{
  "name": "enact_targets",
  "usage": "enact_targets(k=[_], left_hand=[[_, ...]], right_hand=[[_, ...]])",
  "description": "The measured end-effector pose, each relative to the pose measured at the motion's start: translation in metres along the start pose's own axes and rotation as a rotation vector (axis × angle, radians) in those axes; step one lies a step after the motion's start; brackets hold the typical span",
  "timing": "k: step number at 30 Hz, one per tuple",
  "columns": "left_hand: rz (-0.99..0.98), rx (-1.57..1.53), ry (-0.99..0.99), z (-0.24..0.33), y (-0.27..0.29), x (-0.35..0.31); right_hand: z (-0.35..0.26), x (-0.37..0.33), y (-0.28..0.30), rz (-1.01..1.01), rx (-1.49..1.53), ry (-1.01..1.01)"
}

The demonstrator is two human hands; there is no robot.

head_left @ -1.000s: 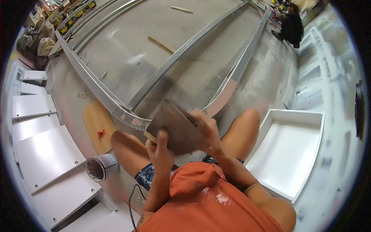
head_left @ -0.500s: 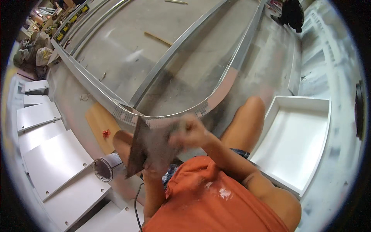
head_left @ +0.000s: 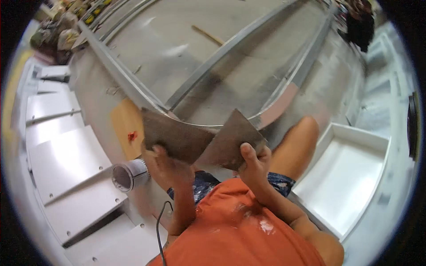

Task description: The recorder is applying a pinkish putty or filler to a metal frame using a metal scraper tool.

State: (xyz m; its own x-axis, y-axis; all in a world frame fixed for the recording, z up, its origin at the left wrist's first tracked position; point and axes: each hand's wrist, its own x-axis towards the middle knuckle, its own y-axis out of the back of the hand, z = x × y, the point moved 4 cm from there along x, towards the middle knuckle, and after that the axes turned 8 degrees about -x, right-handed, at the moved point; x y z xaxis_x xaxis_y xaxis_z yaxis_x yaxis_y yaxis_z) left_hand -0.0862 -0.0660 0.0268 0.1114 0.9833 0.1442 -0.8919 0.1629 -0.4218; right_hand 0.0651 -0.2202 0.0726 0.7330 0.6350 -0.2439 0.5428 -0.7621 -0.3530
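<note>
Grey floor (head_left: 155, 62), metal frame (head_left: 231, 42), brown sheets (head_left: 177, 136)

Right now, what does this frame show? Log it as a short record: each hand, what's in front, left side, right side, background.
Left hand: blurred, gripping one dark brown sheet
Right hand: gripping another brown sheet, thumb on its face
Sheet contact: overlap in view; touching unclear
In front: curved-end frame, partly pinkish
Left side: white panels, open can on its side, wooden board with small red item
Right side: white open tray
Background: another person in dark clothing
</note>
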Motion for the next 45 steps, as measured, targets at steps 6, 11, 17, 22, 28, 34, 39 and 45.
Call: enact_targets(k=[6,11,17,22,28,34,39,45], left_hand=[[-0.071,0.252,0.047,0.044,-0.055,-0.008],[-1.062,0.586,-0.126,0.045,-0.049,0.003],[-0.168,-0.555,0.717,0.028,-0.060,-0.005],[-0.194,-0.421,0.623,0.037,-0.058,-0.020],[-0.149,-0.541,0.673,0.041,-0.086,-0.022],[-0.164,-0.334,0.553,0.043,-0.105,-0.044],[-0.066,-0.086,0.530,0.043,-0.100,-0.048],[-0.040,0.060,0.407,0.023,-0.093,-0.120]], right_hand=[[-0.004,0.009,-0.011,0.141,-0.133,0.142],[-0.040,0.036,0.000,0.143,-0.121,0.191],[0.038,0.052,0.174,0.434,-0.152,0.734],[-0.047,0.038,-0.018,-0.635,-1.214,0.613],[-0.032,0.046,0.044,-0.039,-0.775,0.810],[-0.041,0.069,0.023,-0.464,-0.899,0.344],[-0.007,0.071,0.079,-0.615,0.695,-0.386],[-0.032,0.079,0.029,-0.271,0.324,-0.512]])
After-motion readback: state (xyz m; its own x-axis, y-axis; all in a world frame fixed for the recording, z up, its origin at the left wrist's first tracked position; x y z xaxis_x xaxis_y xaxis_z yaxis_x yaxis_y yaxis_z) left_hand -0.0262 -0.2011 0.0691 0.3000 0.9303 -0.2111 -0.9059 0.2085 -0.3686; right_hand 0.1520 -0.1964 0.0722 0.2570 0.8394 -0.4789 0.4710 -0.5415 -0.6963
